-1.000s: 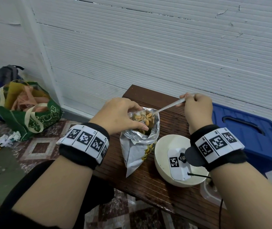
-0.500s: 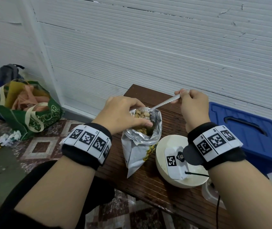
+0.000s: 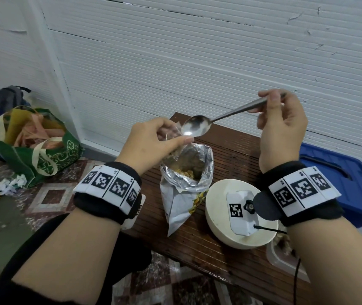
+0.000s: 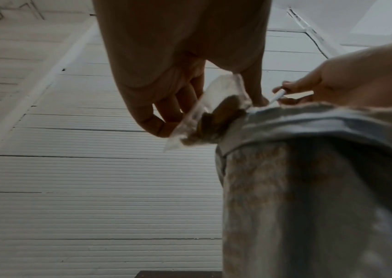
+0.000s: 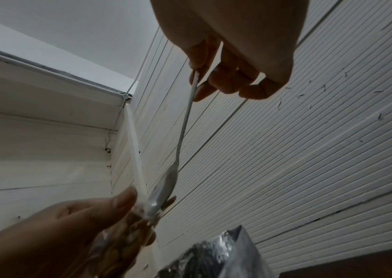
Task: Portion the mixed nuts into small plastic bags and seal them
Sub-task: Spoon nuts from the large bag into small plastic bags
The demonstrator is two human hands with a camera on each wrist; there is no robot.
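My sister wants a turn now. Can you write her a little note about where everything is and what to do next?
Left hand pinches a small clear bag of nuts, held over the open foil nut bag on the wooden table.
Right hand holds the spoon; its bowl looks empty, at the small bag's mouth.
Done: some nuts are in.
Left: top up if needed, seal it, fill more bags.

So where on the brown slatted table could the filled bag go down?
Bare slats lie behind the silver foil nut pouch toward the white wall, on the brown slatted table. The near right is crowded by the cream round bowl and a clear tub.
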